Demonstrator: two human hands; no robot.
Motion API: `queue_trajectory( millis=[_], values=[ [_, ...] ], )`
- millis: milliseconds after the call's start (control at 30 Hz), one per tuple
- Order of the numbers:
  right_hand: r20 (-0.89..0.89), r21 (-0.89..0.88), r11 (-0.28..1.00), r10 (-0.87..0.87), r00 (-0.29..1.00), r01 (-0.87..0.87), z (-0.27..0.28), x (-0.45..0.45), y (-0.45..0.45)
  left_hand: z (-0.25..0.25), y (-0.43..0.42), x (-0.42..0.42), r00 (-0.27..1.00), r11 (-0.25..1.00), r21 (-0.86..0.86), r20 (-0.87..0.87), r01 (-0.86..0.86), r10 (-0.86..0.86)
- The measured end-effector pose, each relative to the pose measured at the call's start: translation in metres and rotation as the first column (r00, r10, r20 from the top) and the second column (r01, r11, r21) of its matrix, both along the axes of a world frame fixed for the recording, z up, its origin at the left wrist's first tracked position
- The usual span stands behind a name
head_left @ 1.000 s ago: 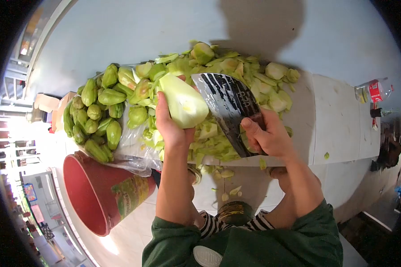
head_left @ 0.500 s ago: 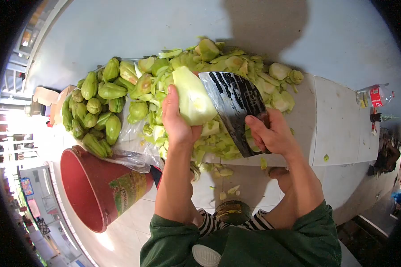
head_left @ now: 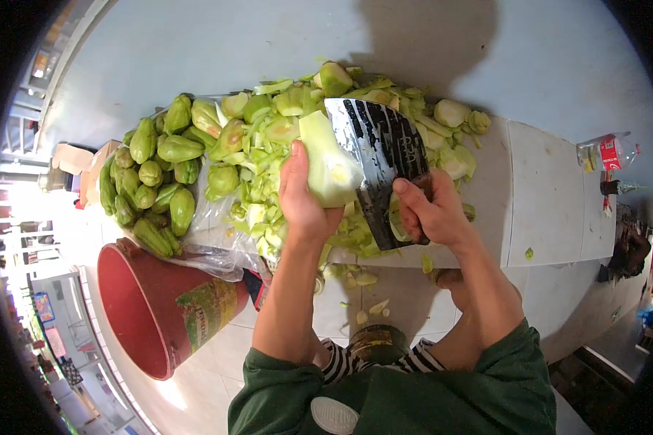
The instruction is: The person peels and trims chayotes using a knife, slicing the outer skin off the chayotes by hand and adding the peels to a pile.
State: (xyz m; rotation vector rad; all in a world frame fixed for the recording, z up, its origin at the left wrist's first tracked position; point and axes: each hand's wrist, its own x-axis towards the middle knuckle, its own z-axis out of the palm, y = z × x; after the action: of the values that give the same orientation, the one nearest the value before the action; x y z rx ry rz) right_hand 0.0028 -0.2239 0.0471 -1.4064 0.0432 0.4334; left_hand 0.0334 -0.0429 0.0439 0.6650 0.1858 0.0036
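Shifted rightward since the earlier frame, the left hand (head_left: 306, 206) grasps a pale green, peeled, blocky vegetable (head_left: 328, 161), while the right hand (head_left: 434, 210), clenched around its handle, holds a broad, dark-smeared metal knife (head_left: 386, 145) with the blade against the vegetable's right side. Beyond and beneath them, light green peelings and cut pieces (head_left: 265, 217) spread over the pale tiled surface (head_left: 548, 192), with a red plastic bucket (head_left: 168, 293) tipped at the near left. Farther out, whole green, wrinkled vegetables (head_left: 145, 174) are heaped left, and a clear plastic bottle with a red label (head_left: 608, 153) lies far right.
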Motion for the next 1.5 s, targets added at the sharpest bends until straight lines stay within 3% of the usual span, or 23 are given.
queue_trajectory(
  millis=[200,300,367,467,567,633,667,733,767,1000,1067,1133,1200,1267,1300,1333,1400,1433,1467,1500],
  values=[
    [-0.048,-0.052,0.999,0.001,0.999,-0.003,0.005,0.003,0.003,0.001,0.004,-0.001,0.998,0.996,0.062,-0.019,0.065,-0.064],
    [0.049,-0.102,0.995,-0.012,0.999,0.017,0.0,0.003,0.006,-0.002,-0.006,-0.003,0.999,0.999,0.03,0.008,0.036,-0.037],
    [-0.019,-0.036,0.999,0.005,1.0,-0.006,0.0,0.003,0.007,-0.003,-0.007,-0.003,1.0,1.0,0.001,0.02,0.008,-0.008],
    [-0.068,0.022,1.0,0.021,0.997,-0.02,0.001,0.004,0.004,-0.001,-0.003,-0.001,0.991,0.991,0.04,0.015,0.13,-0.131],
    [0.004,-0.069,0.998,0.012,1.0,-0.011,0.002,0.002,0.01,-0.002,-0.009,-0.002,0.996,0.996,0.022,0.01,0.087,-0.088],
    [0.03,-0.103,0.994,0.025,0.999,-0.021,-0.007,0.002,0.011,-0.008,-0.013,-0.002,0.992,0.979,0.199,0.123,-0.047,0.023],
    [0.057,-0.137,0.99,0.039,0.998,-0.031,-0.01,0.001,0.011,-0.012,-0.013,-0.002,0.992,0.979,0.199,0.121,-0.047,0.023],
    [0.073,-0.135,0.991,0.015,0.997,-0.005,-0.002,-0.001,0.018,-0.016,-0.013,-0.001,0.958,0.813,0.544,0.28,-0.205,0.054],
    [0.09,-0.132,0.991,-0.01,0.996,0.021,0.0,-0.002,0.02,-0.018,-0.017,0.002,0.916,0.712,0.62,0.391,-0.33,0.084],
    [0.067,-0.073,0.997,0.015,0.998,-0.011,0.001,-0.003,0.019,-0.013,-0.017,0.002,0.87,0.489,0.744,0.489,-0.455,0.066],
    [0.065,-0.119,0.99,0.089,0.994,-0.081,0.005,-0.003,0.016,-0.018,-0.013,0.004,0.943,0.618,0.724,0.319,-0.306,0.093],
    [0.045,-0.089,0.992,0.095,0.994,-0.091,-0.005,-0.003,0.014,-0.019,-0.018,0.005,0.928,0.649,0.676,0.347,-0.349,0.137],
    [0.027,-0.057,0.994,0.099,0.995,-0.097,-0.004,-0.004,0.012,-0.018,-0.015,0.008,0.943,0.764,0.561,0.266,-0.32,0.2],
    [0.072,0.113,0.994,-0.015,0.997,0.007,0.008,-0.006,0.011,-0.015,-0.003,0.011,0.959,0.825,0.492,0.195,-0.277,0.206],
    [0.074,0.113,0.994,-0.013,0.997,0.005,0.008,-0.008,0.009,-0.012,0.003,0.012,0.985,0.958,0.256,0.143,-0.13,0.096],
    [0.287,0.112,0.979,-0.194,0.938,0.168,0.005,-0.009,0.006,-0.008,0.008,0.014,0.992,1.0,-0.005,0.124,0.029,-0.028],
    [0.623,0.224,0.898,-0.431,0.653,0.379,-0.017,-0.005,-0.006,-0.004,0.014,0.015,0.994,0.999,-0.039,0.111,0.017,-0.013],
    [0.622,0.225,0.898,-0.432,0.653,0.379,-0.012,0.005,-0.014,-0.002,0.015,0.015,0.996,0.997,-0.075,0.092,0.009,-0.002],
    [0.644,-0.203,0.839,-0.273,0.714,0.504,-0.003,0.016,-0.022,-0.001,0.015,0.014,0.997,0.994,-0.112,0.071,0.002,0.006],
    [0.597,-0.585,0.603,-0.133,0.791,0.542,0.003,0.021,-0.029,-0.003,0.015,0.013,0.997,0.993,-0.115,0.073,0.01,-0.002]
  ],
)
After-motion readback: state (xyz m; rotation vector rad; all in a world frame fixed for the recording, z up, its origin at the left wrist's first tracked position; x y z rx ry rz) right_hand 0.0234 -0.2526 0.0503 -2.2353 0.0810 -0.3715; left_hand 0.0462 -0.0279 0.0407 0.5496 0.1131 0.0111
